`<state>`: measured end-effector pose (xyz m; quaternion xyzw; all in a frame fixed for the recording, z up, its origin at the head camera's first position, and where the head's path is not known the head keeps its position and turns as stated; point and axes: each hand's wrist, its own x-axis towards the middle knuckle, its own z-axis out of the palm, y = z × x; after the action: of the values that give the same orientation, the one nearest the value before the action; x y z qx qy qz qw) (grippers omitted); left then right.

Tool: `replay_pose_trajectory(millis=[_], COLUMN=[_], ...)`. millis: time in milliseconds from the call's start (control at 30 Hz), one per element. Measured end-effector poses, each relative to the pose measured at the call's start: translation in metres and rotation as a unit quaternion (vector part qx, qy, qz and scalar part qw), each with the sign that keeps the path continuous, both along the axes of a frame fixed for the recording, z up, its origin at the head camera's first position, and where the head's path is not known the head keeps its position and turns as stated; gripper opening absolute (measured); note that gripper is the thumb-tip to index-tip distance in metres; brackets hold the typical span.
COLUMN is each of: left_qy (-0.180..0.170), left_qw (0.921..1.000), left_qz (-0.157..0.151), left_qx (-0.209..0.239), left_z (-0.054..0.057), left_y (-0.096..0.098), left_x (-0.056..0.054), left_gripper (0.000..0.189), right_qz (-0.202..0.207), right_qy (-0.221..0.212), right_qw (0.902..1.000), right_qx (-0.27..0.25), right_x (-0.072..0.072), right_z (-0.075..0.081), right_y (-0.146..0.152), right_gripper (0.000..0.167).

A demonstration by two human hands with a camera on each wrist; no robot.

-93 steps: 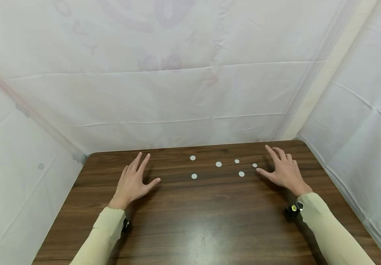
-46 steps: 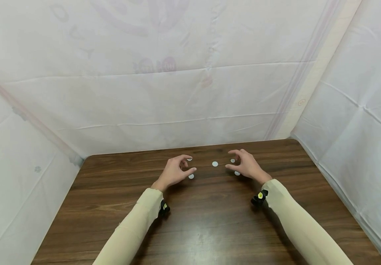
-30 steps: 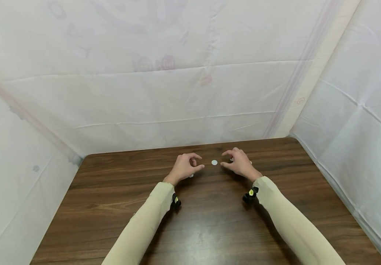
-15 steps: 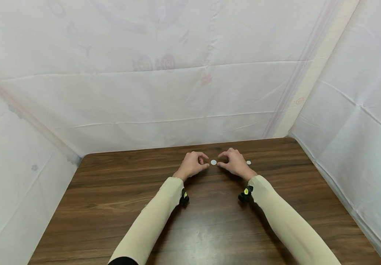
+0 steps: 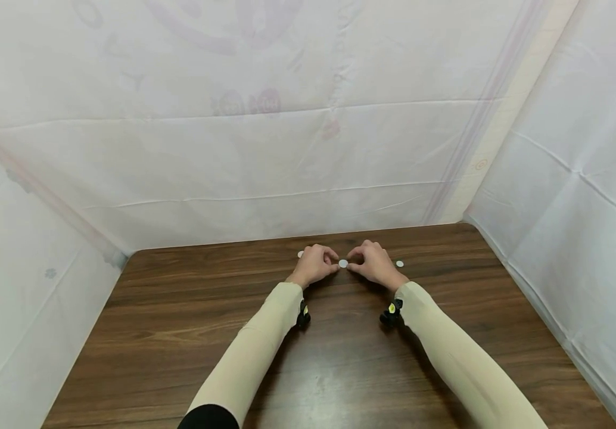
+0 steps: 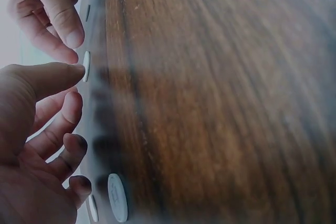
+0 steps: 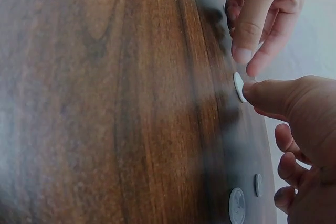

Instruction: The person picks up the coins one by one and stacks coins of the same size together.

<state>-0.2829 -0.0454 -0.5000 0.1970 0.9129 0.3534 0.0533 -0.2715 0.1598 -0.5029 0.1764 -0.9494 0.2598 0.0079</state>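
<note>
A silver coin (image 5: pixel 343 263) lies flat on the wooden table between the two hands. My left hand (image 5: pixel 316 264) reaches in from its left, thumb and index finger curved toward its edge. From the other side comes my right hand (image 5: pixel 373 262), bent in the same way. In the left wrist view the left thumb tip overlaps the coin (image 6: pixel 86 66). In the right wrist view the right thumb tip meets the near edge of the coin (image 7: pixel 238 85); whether either hand touches it, I cannot tell. Neither hand lifts anything.
Another coin (image 5: pixel 300 254) shows beside the left hand, and one more coin (image 5: pixel 400 264) lies right of the right hand. Under the right hand are a large coin (image 7: pixel 237 205) and a smaller coin (image 7: pixel 258 184). White cloth (image 5: pixel 265 161) hangs behind the table (image 5: pixel 179 322).
Both hands have come in from the table's sides toward the middle coin, their spread fingers curving inward. Over the last half second the gap between them has narrowed slightly. The coin stays on the table.
</note>
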Motion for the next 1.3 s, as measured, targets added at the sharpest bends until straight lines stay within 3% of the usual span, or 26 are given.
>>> replay_pose_trajectory(millis=[533, 1300], left_qy=[-0.006, -0.015], left_qw=[0.9998, 0.9996], left_qz=[0.007, 0.022], left_qx=[-0.018, 0.002], left_z=[-0.002, -0.005], left_y=[0.011, 0.010], left_x=[-0.003, -0.007], left_gripper=[0.012, 0.009], right_qz=[-0.003, -0.011], right_qy=[-0.001, -0.008], right_qw=[1.0000, 0.9999], right_qx=[-0.005, -0.003], right_x=[-0.002, -0.006], right_z=[-0.007, -0.006], right_y=[-0.003, -0.007], right_gripper=[0.019, 0.014])
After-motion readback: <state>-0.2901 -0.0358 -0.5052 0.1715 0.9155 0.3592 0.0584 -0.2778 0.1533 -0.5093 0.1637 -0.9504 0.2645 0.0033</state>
